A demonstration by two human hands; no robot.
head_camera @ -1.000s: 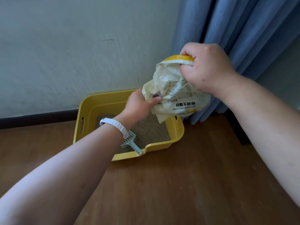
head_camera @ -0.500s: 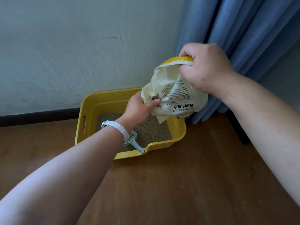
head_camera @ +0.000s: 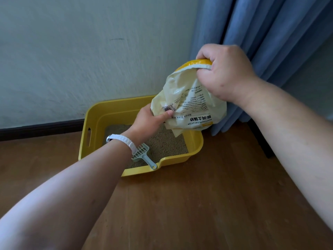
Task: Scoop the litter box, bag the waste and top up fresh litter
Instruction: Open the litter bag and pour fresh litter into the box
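Observation:
A yellow litter box (head_camera: 176,159) sits on the wooden floor against the wall, with tan litter (head_camera: 167,143) inside. A pale green slotted scoop (head_camera: 144,156) leans in it, handle on the front rim. Above the box's right half hangs a cream litter bag (head_camera: 191,105), turned upside down, its yellow bottom on top. My right hand (head_camera: 225,73) grips the bag's upper end. My left hand (head_camera: 149,120) pinches the bag's lower left edge, thumb on the printed side. The bag's mouth is hidden behind my left hand.
A white wall with a dark baseboard (head_camera: 41,129) runs behind the box. Blue curtains (head_camera: 266,42) hang at the right, just behind the bag. Wooden floor (head_camera: 198,204) spreads in front. A white band is on my left wrist (head_camera: 124,141).
Both hands and the bag keep almost the same pose over the box; the bag has shifted only slightly. The grips are unchanged.

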